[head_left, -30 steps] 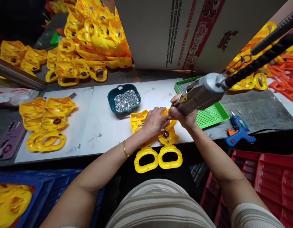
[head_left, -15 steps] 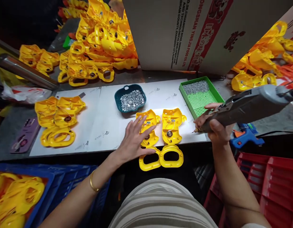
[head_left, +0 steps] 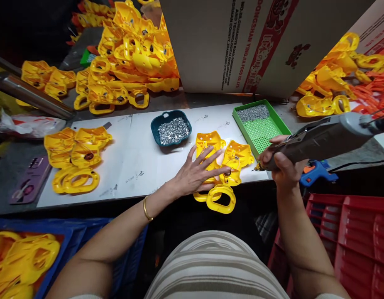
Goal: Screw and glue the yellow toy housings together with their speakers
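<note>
Workbench topped with white sheet (head_left: 126, 174), printed cardboard carton (head_left: 207, 45) standing behind, yellow shell pile (head_left: 132, 54) beyond and left of the hands. Left hand (head_left: 196, 176): fingers spread wide, gripping nothing, laid over the left yellow shell half (head_left: 207, 140), fingertips reaching the right yellow shell half (head_left: 237, 155); exact contact can't be told. Both halves sit at the bench's front edge, handles overlapping and jutting past it. Right hand (head_left: 283, 164): closed around a gray electric screwdriver (head_left: 322, 135), bit tip pointing left, just beside the right half but apart from it. Teal bowl (head_left: 154, 132) of small metal parts, likely screws, beyond the left hand; green tray (head_left: 263, 132) just beyond the right; blue glue gun (head_left: 318, 173) to its right. Step looks like hand-positioning the halves, driver held off. Next move seems to call for a sideways push or a proper grasp, bit kept clear of the wiring.
</note>
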Demonstrator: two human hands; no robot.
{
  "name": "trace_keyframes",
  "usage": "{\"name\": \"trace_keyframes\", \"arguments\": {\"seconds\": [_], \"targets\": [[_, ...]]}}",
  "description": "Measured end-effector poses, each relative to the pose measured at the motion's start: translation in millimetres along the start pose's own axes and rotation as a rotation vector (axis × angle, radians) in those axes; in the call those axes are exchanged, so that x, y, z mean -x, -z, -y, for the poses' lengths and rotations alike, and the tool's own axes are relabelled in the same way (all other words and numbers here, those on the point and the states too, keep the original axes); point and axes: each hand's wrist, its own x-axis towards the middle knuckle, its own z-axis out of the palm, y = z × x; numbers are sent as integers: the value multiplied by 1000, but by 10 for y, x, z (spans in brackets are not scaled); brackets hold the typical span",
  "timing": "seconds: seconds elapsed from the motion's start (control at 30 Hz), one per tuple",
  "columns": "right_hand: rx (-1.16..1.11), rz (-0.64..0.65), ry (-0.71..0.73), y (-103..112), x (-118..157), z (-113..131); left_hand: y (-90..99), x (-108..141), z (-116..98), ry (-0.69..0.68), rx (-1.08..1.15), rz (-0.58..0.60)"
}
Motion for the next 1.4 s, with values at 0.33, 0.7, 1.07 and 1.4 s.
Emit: {"name": "trace_keyframes", "arguments": {"seconds": [0.33,0.7,1.07,1.4], "targets": [[-24,-33,-53,32,175,162,-189,-79,-258,108,-55,69],[99,-194,-54,213,255,401,137,-248,-171,71,88,-63],[166,-263,-46,354,570,579,-414,-1548,-566,-141,-22,12],[116,-188,-19,404,637,494,-127,-1151,-650,-94,-11,82]]}}
